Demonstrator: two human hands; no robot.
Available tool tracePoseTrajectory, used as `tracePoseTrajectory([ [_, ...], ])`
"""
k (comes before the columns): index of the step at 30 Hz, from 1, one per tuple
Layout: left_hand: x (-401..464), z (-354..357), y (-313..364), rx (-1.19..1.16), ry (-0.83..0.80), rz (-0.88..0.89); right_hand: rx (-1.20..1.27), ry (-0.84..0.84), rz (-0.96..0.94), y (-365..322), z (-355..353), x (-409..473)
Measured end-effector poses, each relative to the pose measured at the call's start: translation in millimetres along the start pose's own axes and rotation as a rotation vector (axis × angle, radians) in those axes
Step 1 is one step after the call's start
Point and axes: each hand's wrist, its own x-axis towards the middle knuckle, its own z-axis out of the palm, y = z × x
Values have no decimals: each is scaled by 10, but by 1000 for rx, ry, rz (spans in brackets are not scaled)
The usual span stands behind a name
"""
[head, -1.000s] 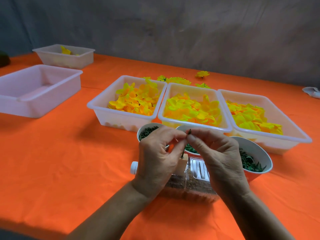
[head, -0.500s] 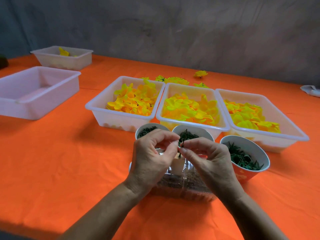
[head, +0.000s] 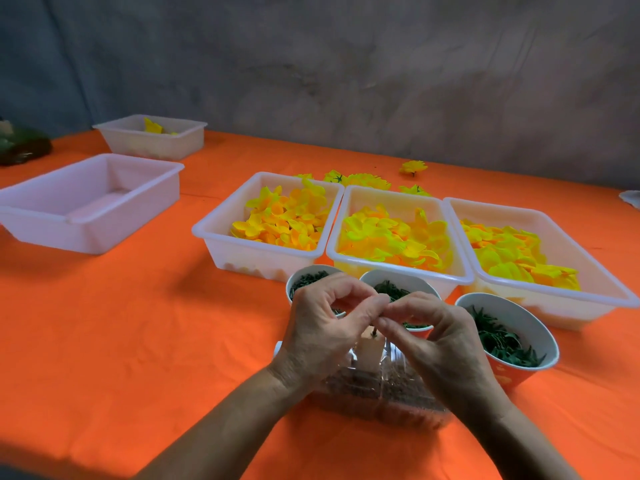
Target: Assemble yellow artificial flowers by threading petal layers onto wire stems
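Fingertips of both hands meet just above a small pale block (head: pixel 370 351) that stands on a clear plastic box (head: pixel 381 393) near the table's front edge; the left hand (head: pixel 322 327) and the right hand (head: pixel 440 341) each pinch something very small between thumb and forefinger, and a short dark wire stem (head: pixel 374 332) shows just below that pinch, its lower end at the top of the block; whether a green piece is already on it I cannot tell, since the fingers hide it; each grip is therefore closed on the stem's upper end, as far as can be seen; the stem stands roughly upright, its long axis close to vertical, tip pointing up into the fingers; judging by this, the step in hand is the seating of the stem or its first small part, before any petal goes on; the next move probably calls for one hand to let go and reach to the left petal tray (head: pixel 266 220), the middle petal tray (head: pixel 398 233) or the right petal tray (head: pixel 519 251), all just behind three cups of green parts (head: pixel 505 337), then to find a layer's centre hole and slide it straight down the stem's axis; a tilted stem would make that threading harder; a few finished flowers (head: pixel 414 167) lie behind the trays on the orange table (head: pixel 138 323).
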Motion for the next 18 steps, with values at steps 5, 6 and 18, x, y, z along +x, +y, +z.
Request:
tracePoseTrajectory([
  [5,356,-171,-186,125,116,-48,89,-46,62,-14,-22,28],
  [6,483,-224,-264,250,146,-42,110,-63,81,-14,-31,40],
  [18,1834,-669,-1012,1064,-211,-511,152,-398,178,2,-221,314],
])
